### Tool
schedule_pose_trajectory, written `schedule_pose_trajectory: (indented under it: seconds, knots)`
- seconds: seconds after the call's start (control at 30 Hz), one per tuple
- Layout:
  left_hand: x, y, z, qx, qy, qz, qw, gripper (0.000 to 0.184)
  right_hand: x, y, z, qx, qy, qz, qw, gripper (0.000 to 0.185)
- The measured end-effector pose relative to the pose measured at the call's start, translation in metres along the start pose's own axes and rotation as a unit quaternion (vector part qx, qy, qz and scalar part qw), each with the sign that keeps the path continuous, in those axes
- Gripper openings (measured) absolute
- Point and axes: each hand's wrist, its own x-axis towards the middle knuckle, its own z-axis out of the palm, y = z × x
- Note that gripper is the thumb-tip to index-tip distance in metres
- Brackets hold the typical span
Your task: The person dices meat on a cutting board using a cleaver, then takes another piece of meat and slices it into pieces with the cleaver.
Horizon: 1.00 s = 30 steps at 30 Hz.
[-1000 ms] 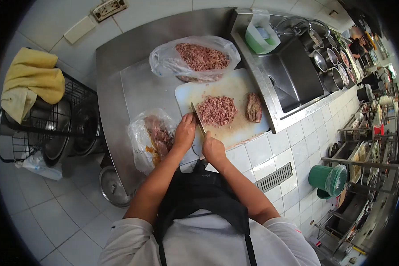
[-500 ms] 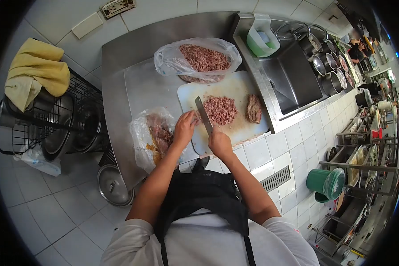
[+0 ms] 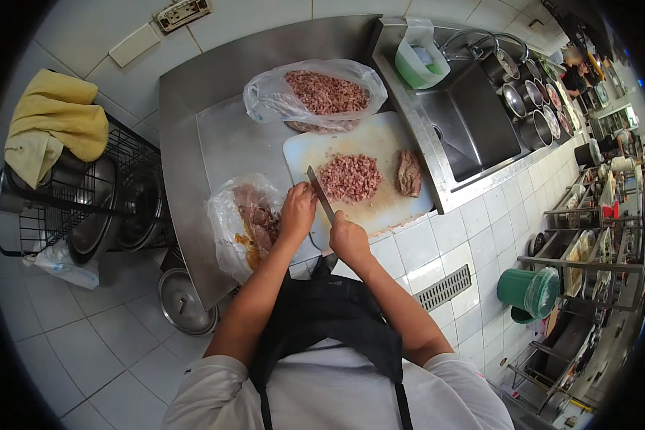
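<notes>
The right hand (image 3: 349, 238) is closed around the handle of a knife (image 3: 321, 193), the fingers wrapped tight; the blade points away from the body and stands between the left hand (image 3: 298, 208) and a heap of chopped meat (image 3: 350, 178). The left hand is bent, fingers drawn together and curled, its fingertips just beside the flat of the blade, over the near left edge of a white cutting board (image 3: 304, 152). Whether those fingertips pinch a bit of meat cannot be told, as they hide what lies under them.

The chopped heap sits mid-board, with a whole chunk of meat (image 3: 409, 174) lying apart to its right. Beyond the board, a clear bag (image 3: 258, 100) of chopped meat rests on the steel surface (image 3: 226, 147); another plastic bag (image 3: 224, 204), with larger pieces, lies left of the left hand.
</notes>
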Motion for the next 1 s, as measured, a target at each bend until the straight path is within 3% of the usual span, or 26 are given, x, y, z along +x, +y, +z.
schedule_pose_trajectory:
  seconds: [0.37, 0.57, 0.67, 0.87, 1.0]
  knots:
    - [0.006, -0.017, 0.008, 0.029, -0.009, 0.087, 0.996, 0.011, 0.024, 0.004, 0.032, 0.009, 0.001, 0.011, 1.000, 0.012]
    - [0.003, -0.005, -0.007, 0.020, -0.024, 0.040, 0.999, 0.015, 0.054, 0.018, 0.026, 0.074, 0.025, -0.006, 0.997, 0.021]
    - [-0.004, -0.015, 0.000, 0.028, 0.004, 0.059, 0.998, 0.018, 0.038, 0.026, 0.015, 0.121, 0.054, -0.034, 0.991, 0.019]
    - [-0.005, -0.009, -0.003, 0.002, -0.005, 0.022, 1.000, 0.020, 0.009, 0.017, 0.005, 0.021, 0.009, 0.013, 1.000, 0.011]
    - [-0.006, -0.008, -0.002, -0.024, -0.005, 0.013, 1.000, 0.017, 0.001, 0.011, -0.006, 0.018, 0.003, -0.018, 1.000, 0.009]
